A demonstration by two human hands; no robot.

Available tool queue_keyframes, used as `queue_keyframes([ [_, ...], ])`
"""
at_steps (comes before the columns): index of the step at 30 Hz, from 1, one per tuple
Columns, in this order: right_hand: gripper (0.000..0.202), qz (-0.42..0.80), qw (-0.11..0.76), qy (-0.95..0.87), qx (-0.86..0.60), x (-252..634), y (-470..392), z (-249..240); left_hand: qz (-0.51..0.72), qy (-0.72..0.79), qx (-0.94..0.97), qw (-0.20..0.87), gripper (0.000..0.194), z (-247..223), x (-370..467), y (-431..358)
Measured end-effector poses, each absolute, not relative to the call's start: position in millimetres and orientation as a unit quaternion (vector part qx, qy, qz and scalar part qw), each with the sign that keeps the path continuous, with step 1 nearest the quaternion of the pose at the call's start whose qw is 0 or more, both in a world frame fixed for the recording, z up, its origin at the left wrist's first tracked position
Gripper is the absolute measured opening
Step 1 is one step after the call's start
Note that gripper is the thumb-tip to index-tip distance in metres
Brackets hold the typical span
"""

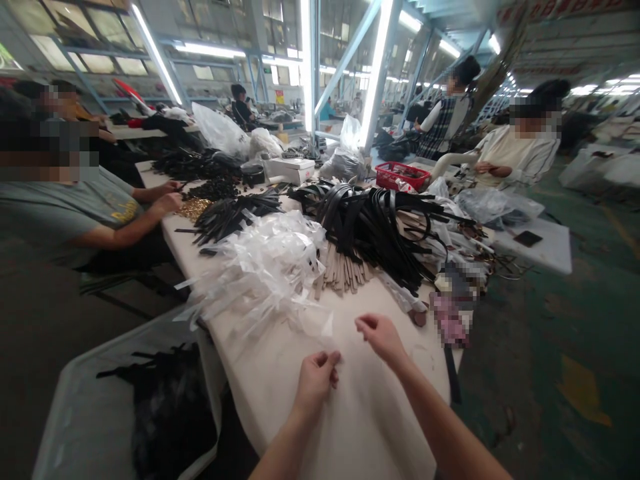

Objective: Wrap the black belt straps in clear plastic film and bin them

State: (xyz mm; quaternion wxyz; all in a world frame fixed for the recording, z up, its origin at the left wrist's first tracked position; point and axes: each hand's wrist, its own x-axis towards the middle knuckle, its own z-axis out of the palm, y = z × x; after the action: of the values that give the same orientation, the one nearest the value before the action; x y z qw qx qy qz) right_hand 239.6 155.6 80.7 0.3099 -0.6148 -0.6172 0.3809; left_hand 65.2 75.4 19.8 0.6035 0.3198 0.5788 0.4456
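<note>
My left hand is held above the pale tabletop, thumb and fingers pressed together in a pinch. Just beyond it, the end of a translucent white strip hangs off a loose heap of white plastic strips. My right hand is a little farther forward and to the right, its fingertips also closed together. Whatever either pinch may hold is too small or blurred to name. Beyond my hands lie a bundle of beige strips and a large pile of black straps.
A lined bin with black pieces stands left below the table. At left, a person works beside gold-coloured bits. A red basket and a white box stand farther back. Another person is at the right.
</note>
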Motion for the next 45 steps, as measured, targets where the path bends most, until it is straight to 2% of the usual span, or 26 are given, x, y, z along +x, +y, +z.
queue_keyframes([
  [4, 0.037, 0.260, 0.340, -0.635, -0.643, 250, 284, 124, 0.460, 0.576, 0.305, 0.602, 0.050, 20, 63, 73],
  [7, 0.042, 0.196, 0.321, -0.648, -0.663, 247, 350, 142, 0.479, 0.565, 0.276, 0.613, 0.051, 21, 63, 72],
  [12, 0.017, 0.160, 0.247, -0.686, -0.666, 243, 376, 148, 0.511, 0.525, 0.229, 0.641, 0.052, 19, 57, 71],
  [15, 0.015, 0.152, 0.232, -0.723, -0.633, 246, 367, 162, 0.516, 0.507, 0.213, 0.656, 0.051, 18, 53, 71],
  [19, 0.023, 0.166, 0.229, -0.765, -0.579, 256, 320, 195, 0.502, 0.498, 0.222, 0.671, 0.049, 22, 50, 71],
  [22, 0.031, 0.260, 0.268, -0.750, -0.546, 265, 246, 203, 0.496, 0.489, 0.243, 0.676, 0.046, 26, 48, 68],
  [25, 0.037, 0.461, 0.316, -0.632, -0.536, 264, 153, 170, 0.504, 0.482, 0.259, 0.669, 0.044, 27, 48, 65],
  [29, 0.045, 0.564, 0.382, -0.439, -0.586, 253, 56, 90, 0.516, 0.479, 0.268, 0.658, 0.045, 26, 50, 61],
  [33, 0.069, 0.498, 0.404, -0.455, -0.618, 247, 12, 49, 0.513, 0.480, 0.281, 0.654, 0.046, 26, 54, 58],
  [37, 0.043, 0.334, 0.350, -0.616, -0.621, 267, -17, 47, 0.516, 0.491, 0.279, 0.644, 0.046, 29, 59, 58],
  [41, 0.052, 0.187, 0.253, -0.690, -0.652, 314, -51, 38, 0.524, 0.480, 0.241, 0.661, 0.043, 30, 58, 58],
  [42, 0.049, 0.167, 0.236, -0.692, -0.661, 326, -57, 36, 0.527, 0.474, 0.233, 0.666, 0.042, 31, 57, 58],
  [45, 0.018, 0.193, 0.213, -0.686, -0.668, 350, -64, 36, 0.517, 0.471, 0.232, 0.676, 0.039, 31, 55, 57],
])
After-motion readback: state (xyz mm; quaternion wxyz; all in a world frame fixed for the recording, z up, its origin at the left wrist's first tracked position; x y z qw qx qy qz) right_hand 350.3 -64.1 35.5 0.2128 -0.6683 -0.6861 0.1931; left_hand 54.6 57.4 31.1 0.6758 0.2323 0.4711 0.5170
